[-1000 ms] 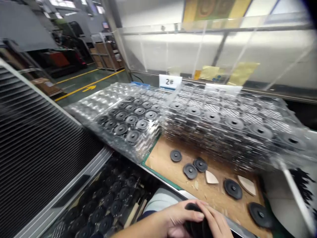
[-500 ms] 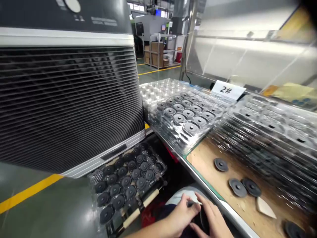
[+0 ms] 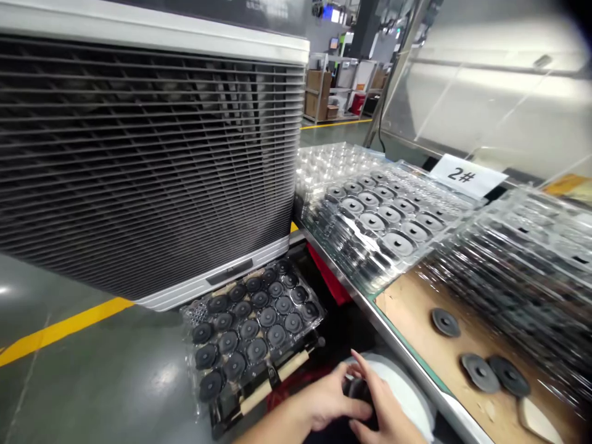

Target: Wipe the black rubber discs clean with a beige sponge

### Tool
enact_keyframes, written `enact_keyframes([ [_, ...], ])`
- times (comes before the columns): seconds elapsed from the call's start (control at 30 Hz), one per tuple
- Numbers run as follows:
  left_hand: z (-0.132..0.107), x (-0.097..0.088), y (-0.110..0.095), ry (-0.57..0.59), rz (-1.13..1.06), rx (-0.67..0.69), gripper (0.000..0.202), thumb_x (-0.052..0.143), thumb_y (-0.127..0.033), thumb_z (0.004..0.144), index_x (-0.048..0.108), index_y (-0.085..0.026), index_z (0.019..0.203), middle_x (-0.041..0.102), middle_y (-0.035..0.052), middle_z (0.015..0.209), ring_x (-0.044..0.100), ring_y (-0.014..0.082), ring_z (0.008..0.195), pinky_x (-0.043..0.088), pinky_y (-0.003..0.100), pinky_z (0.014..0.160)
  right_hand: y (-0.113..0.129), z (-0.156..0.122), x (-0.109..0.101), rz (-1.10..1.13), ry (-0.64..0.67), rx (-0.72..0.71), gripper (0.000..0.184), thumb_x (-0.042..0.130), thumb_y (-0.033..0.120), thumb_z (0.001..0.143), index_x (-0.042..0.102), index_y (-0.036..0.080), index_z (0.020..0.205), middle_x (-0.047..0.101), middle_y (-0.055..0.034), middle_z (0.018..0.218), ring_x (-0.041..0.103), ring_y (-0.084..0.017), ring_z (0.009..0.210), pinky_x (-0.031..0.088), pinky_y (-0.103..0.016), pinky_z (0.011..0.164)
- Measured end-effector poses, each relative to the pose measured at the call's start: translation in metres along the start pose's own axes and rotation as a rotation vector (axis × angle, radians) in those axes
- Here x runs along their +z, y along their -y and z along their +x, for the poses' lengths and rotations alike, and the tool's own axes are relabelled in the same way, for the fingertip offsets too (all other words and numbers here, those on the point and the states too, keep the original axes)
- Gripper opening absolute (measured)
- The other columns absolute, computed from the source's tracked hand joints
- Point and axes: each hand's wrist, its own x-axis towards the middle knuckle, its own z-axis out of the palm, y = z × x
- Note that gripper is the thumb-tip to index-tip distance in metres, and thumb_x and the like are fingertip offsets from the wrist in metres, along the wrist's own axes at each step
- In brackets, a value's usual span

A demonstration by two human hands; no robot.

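Observation:
My left hand (image 3: pixel 329 398) and my right hand (image 3: pixel 385 404) meet low in the view, just off the table's near edge. Between them they grip a black disc (image 3: pixel 358 390), mostly covered by the fingers. On the table lie a loose dark disc (image 3: pixel 445 322), a greyer disc (image 3: pixel 480 372) and a black disc (image 3: pixel 509 376) whose edge touches or overlaps the grey one. Down to the left, a clear plastic tray (image 3: pixel 197 370) carries rows of similar black discs.
Clear moulded trays with grey discs (image 3: pixel 398 243) stand on the table beside a "2#" sign (image 3: pixel 467 176). More clear trays (image 3: pixel 504 277) are stacked at right. A pale flat piece (image 3: pixel 539 420) lies on brown board. A large slatted machine (image 3: pixel 152 160) stands on the left.
The camera has turned left, so the table and the trays sit further right and the hands slightly left. Both hands still grip the black disc, with the fingers slightly shifted around it.

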Motion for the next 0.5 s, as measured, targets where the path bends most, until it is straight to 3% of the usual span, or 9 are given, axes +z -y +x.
enact_keyframes([
  [0.07, 0.0, -0.003, 0.0, -0.027, -0.07, -0.01, 0.06, 0.066, -0.009, 0.047, 0.046, -0.012, 0.104, 0.054, 0.0031, 0.087, 0.053, 0.0137, 0.081, 0.04, 0.026, 0.072, 0.011, 0.004, -0.015, 0.119, 0.089, -0.009, 0.086, 0.047, 0.027, 0.07, 0.015, -0.006, 0.142, 0.024, -0.0224, 0.143, 0.027, -0.025, 0.133, 0.022, -0.039, 0.11],
  [0.17, 0.002, -0.003, -0.006, -0.039, -0.163, -0.049, 0.06, 0.058, -0.011, 0.05, 0.046, -0.013, 0.109, 0.054, 0.0026, 0.085, 0.054, 0.0141, 0.076, 0.038, 0.025, 0.065, 0.019, 0.007, -0.033, 0.234, 0.089, 0.023, 0.085, 0.047, 0.034, 0.074, 0.015, -0.007, 0.141, 0.017, -0.0219, 0.145, 0.021, -0.023, 0.136, 0.018, -0.038, 0.112],
  [0.33, 0.018, 0.0, -0.018, -0.055, -0.278, -0.116, 0.066, 0.066, -0.02, 0.05, 0.046, -0.014, 0.113, 0.058, 0.0081, 0.092, 0.056, 0.0215, 0.079, 0.041, 0.029, 0.061, 0.0, 0.004, -0.051, 0.385, 0.055, 0.037, 0.081, 0.045, 0.043, 0.081, 0.017, -0.001, 0.143, 0.022, -0.0194, 0.145, 0.025, -0.02, 0.135, 0.027, -0.031, 0.109],
  [0.43, 0.047, -0.01, -0.023, -0.263, -0.338, -0.123, 0.062, 0.062, -0.02, 0.061, 0.04, -0.018, 0.12, 0.058, 0.0081, 0.096, 0.056, 0.0215, 0.081, 0.044, 0.033, 0.064, -0.032, -0.014, -0.066, 0.451, -0.024, 0.105, 0.069, 0.046, 0.046, 0.083, 0.033, 0.008, 0.139, 0.029, -0.0142, 0.144, 0.031, -0.021, 0.132, 0.036, -0.029, 0.103],
  [0.5, 0.077, -0.021, -0.033, -0.47, -0.349, -0.098, 0.052, 0.052, -0.021, 0.079, 0.034, -0.022, 0.127, 0.055, 0.0075, 0.106, 0.056, 0.0175, 0.084, 0.045, 0.032, 0.069, -0.059, -0.034, -0.077, 0.563, -0.112, 0.227, 0.058, 0.045, 0.047, 0.084, 0.046, 0.014, 0.132, 0.041, -0.0107, 0.137, 0.04, -0.02, 0.126, 0.037, -0.027, 0.102],
])
